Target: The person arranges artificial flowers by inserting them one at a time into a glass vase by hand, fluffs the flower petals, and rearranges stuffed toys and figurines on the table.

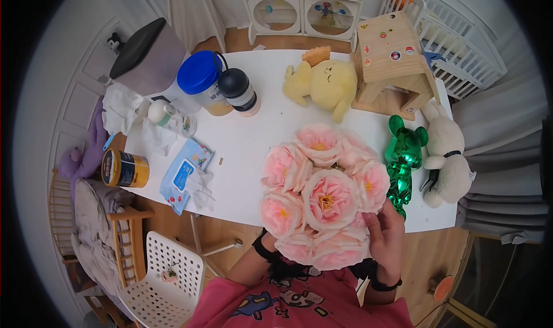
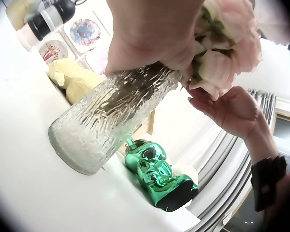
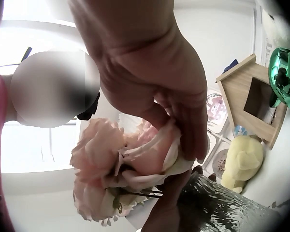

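Pink flowers point(image 1: 331, 201) with yellow centres fill the middle of the head view, hiding the vase and left hand beneath. A ribbed clear glass vase point(image 2: 104, 118) holds their stems; my left hand point(image 2: 152, 36) grips it near the rim, just below the blooms. At the bouquet's right side is my right hand point(image 1: 389, 239), its thumb and fingers pinching the outer petals of one flower point(image 3: 150, 157) in the right wrist view. Beside that hand stands a shiny green bear figure point(image 1: 403, 158).
On the white table point(image 1: 242, 155) are a yellow plush point(image 1: 334, 86), a wooden house point(image 1: 389, 51), a white plush point(image 1: 446, 155), a black-lidded bottle point(image 1: 236, 89), a blue-lidded tub point(image 1: 201, 77), a wipes pack point(image 1: 183, 175) and a yellow-and-black tub point(image 1: 127, 169). A white chair point(image 1: 158, 287) stands lower left.
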Demonstrator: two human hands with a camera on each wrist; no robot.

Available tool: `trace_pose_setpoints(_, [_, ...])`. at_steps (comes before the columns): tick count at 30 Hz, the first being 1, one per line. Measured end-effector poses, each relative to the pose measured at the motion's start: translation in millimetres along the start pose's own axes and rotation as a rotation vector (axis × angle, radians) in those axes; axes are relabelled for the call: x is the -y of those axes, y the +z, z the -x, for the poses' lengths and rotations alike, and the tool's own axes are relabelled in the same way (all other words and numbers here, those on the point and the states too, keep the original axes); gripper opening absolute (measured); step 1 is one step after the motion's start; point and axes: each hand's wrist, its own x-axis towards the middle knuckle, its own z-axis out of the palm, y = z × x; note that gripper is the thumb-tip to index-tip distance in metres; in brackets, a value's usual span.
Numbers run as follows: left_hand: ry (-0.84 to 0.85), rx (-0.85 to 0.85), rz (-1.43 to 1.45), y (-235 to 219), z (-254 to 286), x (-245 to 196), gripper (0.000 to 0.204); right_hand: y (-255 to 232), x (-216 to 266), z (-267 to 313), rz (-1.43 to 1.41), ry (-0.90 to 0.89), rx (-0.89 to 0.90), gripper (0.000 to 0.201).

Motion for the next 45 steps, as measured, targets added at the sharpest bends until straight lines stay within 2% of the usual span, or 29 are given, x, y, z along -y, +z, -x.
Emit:
trace_pose_setpoints(5, [-0.005,-0.002,-0.047,-2.3,4.2,-0.4,0.033,-1.9,-5.4,6.8,-0.023,-0.033,-0.029,0.012])
trace_pose_setpoints(7, [-0.003,-0.005,-0.06,-3.6,7.4,-1.8,0.033,-2.0,4.5,9.6,0.1,0.107,-0.054,0.017])
trace_pose_setpoints(8, [-0.001,-0.006,-0.067,-4.3,6.3,-1.4,0.033,2.5,2.1,8.4,0.101,0.106,-0.054,0.017])
trace_pose_setpoints(10, [0.003,-0.009,-0.082,-5.4,16.1,-1.3,0.033,13.4,-8.4,4.6,0.331,-0.249,-0.309,0.017])
trace_pose_setpoints(11, [0.007,-0.009,-0.089,-6.3,16.8,-1.4,0.033,14.2,-10.3,3.8,0.332,-0.251,-0.308,0.017])
trace_pose_setpoints(13, [0.014,-0.013,-0.102,-7.9,12.4,-0.8,0.033,14.3,-12.6,3.3,0.537,-0.512,-0.34,0.013])
trace_pose_setpoints(14, [0.018,-0.014,-0.108,-8.8,6.3,-1.7,0.033,11.8,-12.5,2.4,0.539,-0.514,-0.338,0.013])
trace_pose_setpoints(16, [0.024,-0.018,-0.121,-10.6,10.2,-0.4,0.033,5.2,-10.8,0.4,0.641,-0.631,-0.179,0.01])
trace_pose_setpoints(17, [0.027,-0.02,-0.127,-11.6,10.1,-1.7,0.033,3.2,-8.4,-0.3,0.641,-0.631,-0.178,0.01])
trace_pose_setpoints(19, [0.031,-0.026,-0.14,-13.6,17.2,-3.5,0.033,-1.2,-0.9,-1.8,0.641,-0.455,-0.067,0.013])
trace_pose_setpoints(26, [0.038,-0.032,-0.174,-20.6,24.5,-4.4,0.032,-14.9,11.4,-4.0,0.354,-0.391,0.065,0.012])
trace_pose_setpoints(28, [0.045,-0.032,-0.189,-22.2,15.7,-4.3,0.032,-16.2,-6.0,-4.2,0.044,-0.315,0.089,0.009])
trace_pose_setpoints(29, [0.048,-0.033,-0.197,-22.6,18.1,-1.2,0.032,-15.8,-13.8,-3.2,0.045,-0.317,0.089,0.009])
trace_pose_setpoints(31, [0.061,-0.036,-0.22,-23.4,7.1,0.7,0.032,-12.0,-25.8,-1.7,-0.209,-0.241,0.036,0.007])
trace_pose_setpoints(35, [0.076,-0.044,-0.257,-25.1,15.0,3.6,0.032,-4.2,-30.7,0.6,-0.145,-0.27,-0.029,0.006])
trace_pose_setpoints(37, [0.076,-0.046,-0.277,-27.7,17.0,5.1,0.032,0.9,-36.4,-1.7,0.343,-0.554,-0.261,0.009])
trace_pose_setpoints(41, [0.077,-0.06,-0.318,-31.5,14.3,6.1,0.032,-2.5,-45.1,4.1,0.395,-0.625,-0.193,0.009])
trace_pose_setpoints(43, [0.07,-0.072,-0.334,-34.2,14.3,2.5,0.032,-2.2,-48.0,-0.5,0.169,-0.621,-0.144,0.01])
trace_pose_setpoints(45, [0.058,-0.076,-0.342,-37.0,11.7,2.5,0.032,3.6,-47.3,3.4,0.086,-0.556,-0.21,0.013])
